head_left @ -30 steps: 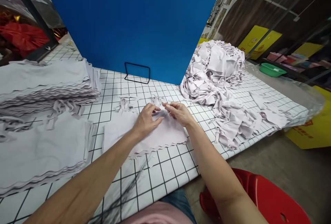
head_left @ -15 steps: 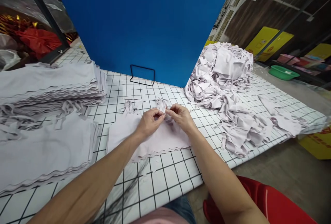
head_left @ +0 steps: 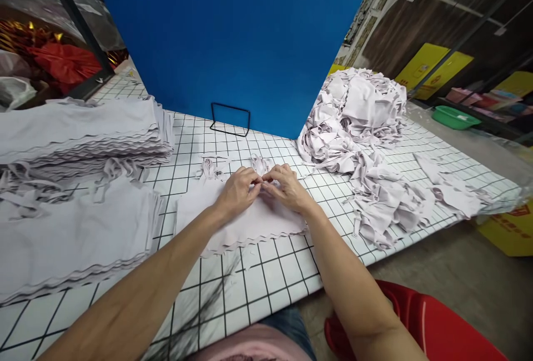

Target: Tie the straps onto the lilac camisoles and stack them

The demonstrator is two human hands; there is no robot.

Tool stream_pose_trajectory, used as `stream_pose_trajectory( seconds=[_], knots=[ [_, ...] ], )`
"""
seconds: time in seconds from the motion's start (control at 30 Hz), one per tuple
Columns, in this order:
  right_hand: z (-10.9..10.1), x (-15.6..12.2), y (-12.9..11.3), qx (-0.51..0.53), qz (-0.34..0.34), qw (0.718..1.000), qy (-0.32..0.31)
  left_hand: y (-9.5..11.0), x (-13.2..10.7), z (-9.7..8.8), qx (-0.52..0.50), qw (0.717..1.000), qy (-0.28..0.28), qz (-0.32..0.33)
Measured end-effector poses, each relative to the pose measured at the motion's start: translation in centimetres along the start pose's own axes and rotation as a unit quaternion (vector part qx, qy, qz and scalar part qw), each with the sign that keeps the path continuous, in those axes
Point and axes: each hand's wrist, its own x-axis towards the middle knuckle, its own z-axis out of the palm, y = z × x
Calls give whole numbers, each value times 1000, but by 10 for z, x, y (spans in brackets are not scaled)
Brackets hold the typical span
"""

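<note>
A pale lilac camisole top (head_left: 250, 226) lies flat in front of me, its wavy hem towards me and its looped straps (head_left: 209, 170) at the far side. Over its upper right part, my left hand (head_left: 241, 190) is closed with thumb and finger pinched on the strap area. My right hand (head_left: 287, 187) pinches the same spot, its fingertips touching those of the left. The bit of cloth between the fingertips is mostly hidden. Just beyond them shows another strap loop (head_left: 260, 164).
Stacks of folded pale tops (head_left: 79, 233) lie on the left of the grid-patterned table (head_left: 266, 289). A crumpled heap of similar pieces (head_left: 362, 108) spreads along the right. Ahead stand a blue panel (head_left: 233, 44) and a black wire frame (head_left: 230, 119). A red chair (head_left: 441, 322) is at lower right.
Both hands have shifted slightly, and their fingers have folded closer together over the strap area. The camisole top lies nearly as before.
</note>
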Motion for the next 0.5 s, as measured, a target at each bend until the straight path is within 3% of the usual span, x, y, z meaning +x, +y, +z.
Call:
stream_pose_trajectory(
  seconds=[0.27,0.5],
  knots=[
    [0,0,12,101,-40,994,-13,-4,0,-7,-33,996,-71,38],
    [-4,-2,10,147,7,988,-41,-6,0,-9,-45,995,-88,28]
  ],
)
